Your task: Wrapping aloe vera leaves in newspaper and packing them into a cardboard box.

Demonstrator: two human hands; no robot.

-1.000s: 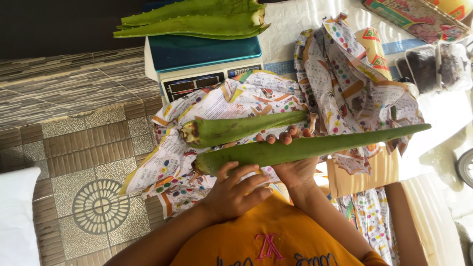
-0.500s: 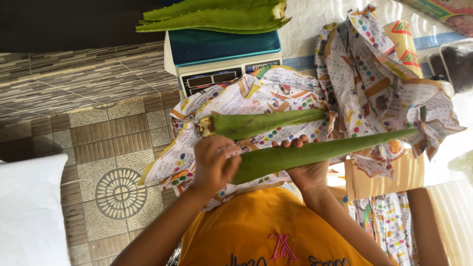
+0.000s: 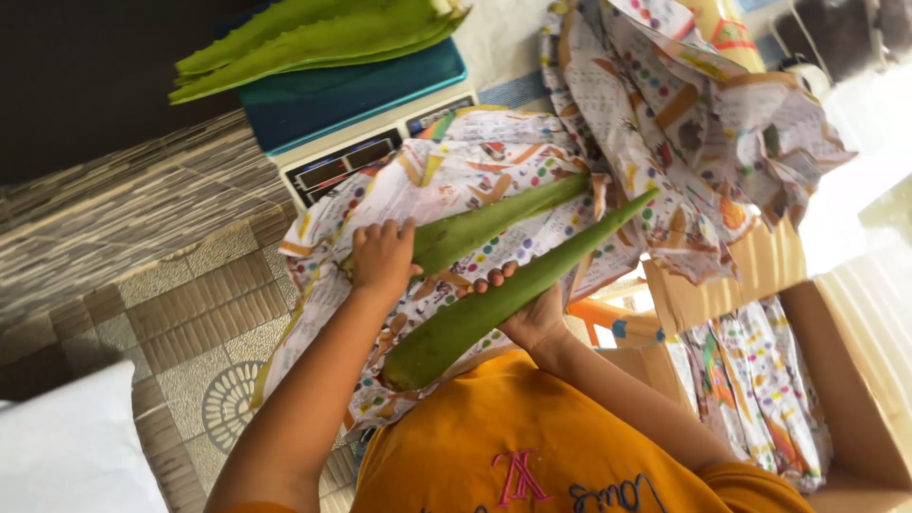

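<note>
Two long green aloe leaves lie over a sheet of colourful printed paper (image 3: 456,161) in front of me. My left hand (image 3: 380,256) is closed around the thick base of the upper leaf (image 3: 503,218). My right hand (image 3: 532,309) cradles the lower leaf (image 3: 475,318) from beneath, fingers curled over its edge. This leaf slants, its thick end near my orange shirt and its tip pointing up to the right.
A weighing scale with a teal platform (image 3: 351,90) stands behind the paper, with several more aloe leaves (image 3: 313,38) piled on it. An open cardboard box (image 3: 855,399) lined with printed paper sits at right. A tiled floor (image 3: 190,313) and a white object (image 3: 66,446) are at left.
My left hand has left the lower leaf and taken the base of the upper one. The lower leaf has tilted, its thick end swinging down toward my body.
</note>
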